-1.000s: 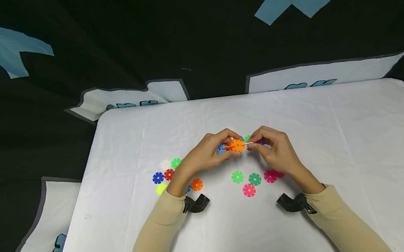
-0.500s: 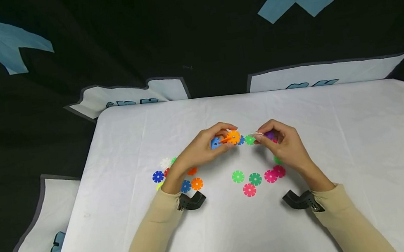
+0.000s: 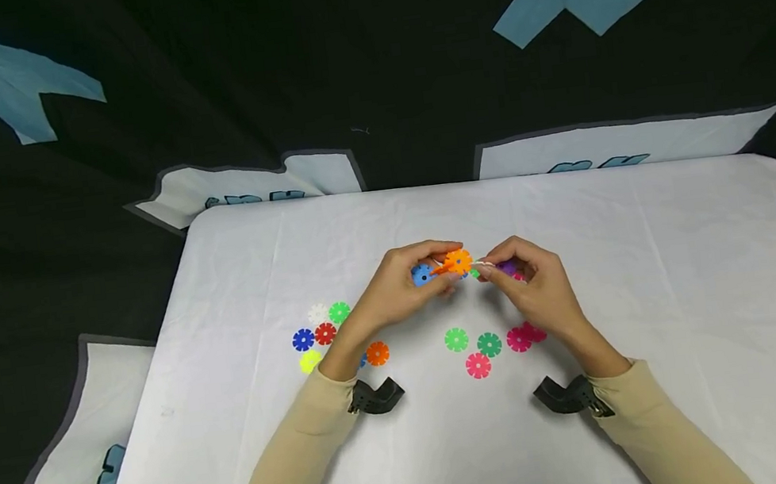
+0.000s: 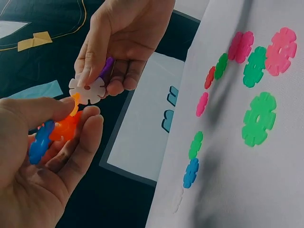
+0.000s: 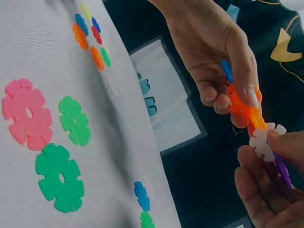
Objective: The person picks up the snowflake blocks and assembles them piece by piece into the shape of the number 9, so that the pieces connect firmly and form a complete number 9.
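Observation:
My left hand [image 3: 399, 287] pinches a small chain of notched snowflake building discs. In it are a blue disc [image 4: 42, 142], an orange disc [image 4: 66, 126] and a second orange disc [image 3: 458, 262] set at an angle to the first. The right hand [image 3: 538, 282] holds a white disc [image 4: 87, 90] between thumb and fingers, with a purple disc [image 5: 283, 172] joined to it. The white disc's edge meets the second orange disc's edge in both wrist views. Both hands are raised over the far middle of the table, fingers partly hiding the discs.
On the white-covered table [image 3: 651, 284], loose discs lie in two groups. A green disc [image 3: 456, 340], a teal disc [image 3: 489, 345] and pink discs [image 3: 478, 365] are in front of the hands. A red disc [image 3: 325, 334] and several others lie left, partly behind the left forearm.
Half a second ago the hands were apart, with the white disc drawn away to the right of the orange one. Now they are close again and the two discs meet edge to edge.

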A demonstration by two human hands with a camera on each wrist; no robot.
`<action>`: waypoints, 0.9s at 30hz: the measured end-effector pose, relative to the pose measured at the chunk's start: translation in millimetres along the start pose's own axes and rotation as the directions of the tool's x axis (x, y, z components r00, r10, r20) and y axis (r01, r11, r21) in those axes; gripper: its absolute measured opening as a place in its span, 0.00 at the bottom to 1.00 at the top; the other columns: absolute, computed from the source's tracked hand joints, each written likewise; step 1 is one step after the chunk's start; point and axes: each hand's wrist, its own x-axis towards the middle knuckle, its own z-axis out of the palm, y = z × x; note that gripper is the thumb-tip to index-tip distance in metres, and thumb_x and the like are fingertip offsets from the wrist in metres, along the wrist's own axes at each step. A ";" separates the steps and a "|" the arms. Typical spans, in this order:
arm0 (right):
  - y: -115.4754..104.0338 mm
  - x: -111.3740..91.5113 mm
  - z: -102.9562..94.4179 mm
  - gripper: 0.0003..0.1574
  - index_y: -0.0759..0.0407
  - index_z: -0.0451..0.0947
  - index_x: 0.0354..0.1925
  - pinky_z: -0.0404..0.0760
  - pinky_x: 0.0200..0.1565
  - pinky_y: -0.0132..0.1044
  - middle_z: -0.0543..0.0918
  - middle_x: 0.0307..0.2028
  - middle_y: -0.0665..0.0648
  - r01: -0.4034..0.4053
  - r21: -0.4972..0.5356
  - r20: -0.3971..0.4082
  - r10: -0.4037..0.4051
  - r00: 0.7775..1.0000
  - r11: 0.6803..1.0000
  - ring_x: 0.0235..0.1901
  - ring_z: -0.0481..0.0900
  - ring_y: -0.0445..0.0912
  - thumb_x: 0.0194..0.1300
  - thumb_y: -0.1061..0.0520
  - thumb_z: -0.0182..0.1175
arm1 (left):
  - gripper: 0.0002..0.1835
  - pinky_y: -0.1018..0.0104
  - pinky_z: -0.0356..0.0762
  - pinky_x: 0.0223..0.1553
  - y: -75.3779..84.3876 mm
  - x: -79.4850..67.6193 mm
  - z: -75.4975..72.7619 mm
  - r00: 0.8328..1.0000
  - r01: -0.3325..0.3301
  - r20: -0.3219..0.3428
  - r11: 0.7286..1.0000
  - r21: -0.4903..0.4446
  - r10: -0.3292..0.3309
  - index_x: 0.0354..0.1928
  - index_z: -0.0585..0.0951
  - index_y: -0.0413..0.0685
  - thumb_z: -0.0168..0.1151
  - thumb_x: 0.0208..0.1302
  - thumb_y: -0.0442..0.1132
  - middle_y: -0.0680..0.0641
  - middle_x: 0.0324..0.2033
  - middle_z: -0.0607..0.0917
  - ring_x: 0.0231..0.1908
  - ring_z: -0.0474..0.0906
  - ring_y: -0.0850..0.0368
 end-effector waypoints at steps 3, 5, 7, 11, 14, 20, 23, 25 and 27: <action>0.9 -1.8 2.3 0.05 0.71 0.80 0.33 0.82 0.40 0.26 0.81 0.34 0.65 0.029 0.023 -0.034 -0.028 0.999 0.999 0.34 0.83 0.41 0.57 0.74 0.65 | 0.20 0.70 0.82 0.43 -0.4 -0.1 2.7 1.000 -0.013 -0.009 1.000 0.016 0.013 0.56 0.81 0.41 0.67 0.62 0.35 0.45 0.46 0.86 0.34 0.84 0.60; 2.0 -2.4 3.9 0.04 0.73 0.80 0.32 0.83 0.41 0.28 0.80 0.33 0.64 0.042 0.051 -0.053 -0.040 0.998 0.998 0.33 0.84 0.41 0.57 0.75 0.65 | 0.19 0.71 0.81 0.43 -1.0 -0.1 4.1 1.000 -0.025 -0.016 0.999 0.035 0.026 0.56 0.81 0.41 0.67 0.62 0.34 0.45 0.47 0.86 0.36 0.83 0.59; 3.2 -2.6 5.1 0.03 0.74 0.81 0.32 0.83 0.41 0.29 0.80 0.32 0.62 0.050 0.076 -0.069 -0.045 0.997 0.996 0.33 0.85 0.41 0.57 0.75 0.65 | 0.20 0.71 0.80 0.44 -1.1 0.0 5.2 0.999 -0.035 -0.028 0.997 0.063 0.037 0.56 0.81 0.41 0.68 0.61 0.34 0.46 0.46 0.86 0.38 0.80 0.59; 4.8 -2.4 5.8 0.03 0.76 0.80 0.32 0.84 0.42 0.31 0.80 0.31 0.58 0.050 0.132 -0.083 -0.039 0.996 0.990 0.32 0.87 0.43 0.57 0.74 0.65 | 0.20 0.70 0.79 0.43 -0.7 0.6 7.1 0.998 -0.044 -0.044 0.998 0.053 0.046 0.55 0.81 0.41 0.69 0.60 0.33 0.47 0.43 0.86 0.38 0.79 0.60; 5.0 -2.5 5.6 0.05 0.77 0.79 0.32 0.84 0.43 0.33 0.80 0.31 0.57 0.040 0.168 -0.086 -0.026 0.996 0.985 0.32 0.87 0.44 0.59 0.72 0.65 | 0.19 0.70 0.81 0.42 0.1 0.9 9.4 0.998 -0.046 -0.049 0.999 0.001 0.046 0.56 0.81 0.39 0.67 0.61 0.31 0.46 0.42 0.85 0.34 0.82 0.62; 6.0 -2.9 5.4 0.08 0.77 0.78 0.32 0.84 0.42 0.32 0.81 0.30 0.57 0.015 0.170 -0.086 0.000 0.996 0.985 0.31 0.86 0.44 0.61 0.69 0.65 | 0.19 0.69 0.80 0.46 0.3 0.9 12.6 0.996 -0.067 -0.056 0.997 0.046 0.070 0.56 0.81 0.39 0.67 0.62 0.32 0.47 0.43 0.85 0.37 0.81 0.61; 7.9 -3.5 6.9 0.05 0.75 0.79 0.31 0.84 0.41 0.32 0.80 0.30 0.60 0.023 0.161 -0.089 -0.009 0.996 0.987 0.30 0.86 0.44 0.60 0.71 0.65 | 0.19 0.69 0.78 0.48 -1.6 1.1 13.8 0.995 -0.083 -0.055 0.991 0.104 0.089 0.55 0.81 0.40 0.67 0.62 0.33 0.47 0.43 0.85 0.40 0.79 0.58; 9.5 -3.7 7.7 0.06 0.75 0.79 0.31 0.84 0.40 0.31 0.80 0.30 0.62 0.032 0.151 -0.093 -0.018 0.995 0.988 0.30 0.86 0.44 0.59 0.69 0.66 | 0.18 0.68 0.78 0.48 -2.3 1.3 15.0 0.993 -0.093 -0.055 0.987 0.129 0.100 0.55 0.81 0.39 0.66 0.62 0.32 0.47 0.43 0.85 0.40 0.79 0.58; 10.2 -3.1 7.4 0.05 0.74 0.79 0.30 0.84 0.40 0.31 0.80 0.30 0.64 0.041 0.129 -0.097 -0.029 0.995 0.991 0.30 0.86 0.45 0.59 0.70 0.66 | 0.18 0.68 0.78 0.48 -2.5 2.4 15.9 0.992 -0.106 -0.050 0.983 0.152 0.115 0.55 0.80 0.39 0.66 0.63 0.32 0.46 0.43 0.85 0.41 0.79 0.57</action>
